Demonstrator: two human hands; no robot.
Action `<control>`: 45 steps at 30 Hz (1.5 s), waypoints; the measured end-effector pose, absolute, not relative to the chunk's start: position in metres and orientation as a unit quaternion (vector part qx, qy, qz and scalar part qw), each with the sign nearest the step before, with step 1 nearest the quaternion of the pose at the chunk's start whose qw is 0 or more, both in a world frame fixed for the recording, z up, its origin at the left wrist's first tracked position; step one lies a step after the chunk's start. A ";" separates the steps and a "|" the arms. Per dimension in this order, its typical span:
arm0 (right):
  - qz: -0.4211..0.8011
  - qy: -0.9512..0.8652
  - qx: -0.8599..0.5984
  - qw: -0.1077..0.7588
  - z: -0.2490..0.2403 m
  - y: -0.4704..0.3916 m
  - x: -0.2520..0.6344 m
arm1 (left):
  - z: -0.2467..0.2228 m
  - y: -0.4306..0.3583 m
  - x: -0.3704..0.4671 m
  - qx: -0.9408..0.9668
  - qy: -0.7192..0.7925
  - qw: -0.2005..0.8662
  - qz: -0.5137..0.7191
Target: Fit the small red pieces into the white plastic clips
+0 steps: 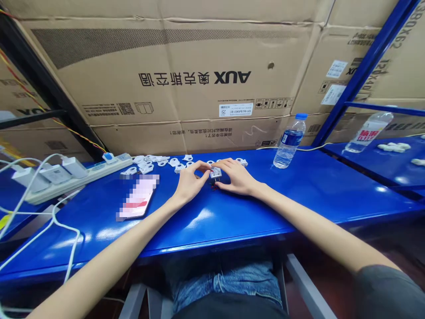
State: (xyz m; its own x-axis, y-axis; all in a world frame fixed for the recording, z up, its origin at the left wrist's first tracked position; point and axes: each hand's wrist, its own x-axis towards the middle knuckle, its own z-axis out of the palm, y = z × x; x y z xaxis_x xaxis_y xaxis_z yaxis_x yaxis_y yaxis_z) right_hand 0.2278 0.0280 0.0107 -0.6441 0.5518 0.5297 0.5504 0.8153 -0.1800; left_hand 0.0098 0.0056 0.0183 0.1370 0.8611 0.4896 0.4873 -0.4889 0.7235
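Note:
A small white and black part with metal prongs (215,174) is between my two hands, over the middle of the blue table (206,217). My left hand (192,180) has thumb and forefinger pinched at the part's left side, near a bit of red. My right hand (236,176) holds the part from the right, fingers over its top and thumb by its lower edge. Small white plastic pieces (146,166) lie scattered behind and left of my hands, and one more white piece (241,162) lies just behind my right hand.
A phone (137,199) lies left of my left forearm. Further left, a power strip (96,173) carries chargers (75,167) with white cables (78,241). A water bottle (288,144) stands at right. Large cardboard boxes (186,48) rise behind the table, beside a blue frame post (361,66).

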 end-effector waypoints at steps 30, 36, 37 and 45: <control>-0.029 -0.906 -0.299 0.300 0.011 0.025 0.227 | 0.008 0.007 0.006 0.784 0.412 0.045 0.461; -0.027 -0.894 -0.313 0.319 0.010 0.025 0.225 | 0.004 0.010 0.004 0.786 0.404 0.025 0.466; -0.028 -0.893 -0.313 0.321 0.010 0.025 0.225 | 0.004 0.011 0.004 0.787 0.402 0.026 0.468; -0.050 -0.883 -0.311 0.347 0.009 0.025 0.224 | 0.009 0.010 0.006 0.785 0.382 0.059 0.484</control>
State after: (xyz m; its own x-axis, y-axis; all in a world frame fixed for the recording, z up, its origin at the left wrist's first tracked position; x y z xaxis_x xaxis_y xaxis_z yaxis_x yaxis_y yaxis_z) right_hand 0.2241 0.0248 0.0086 -0.5658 0.5139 0.6448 0.5836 0.8021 -0.1271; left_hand 0.0061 0.0101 0.0090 0.2395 0.6575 0.7144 0.5427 -0.7007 0.4631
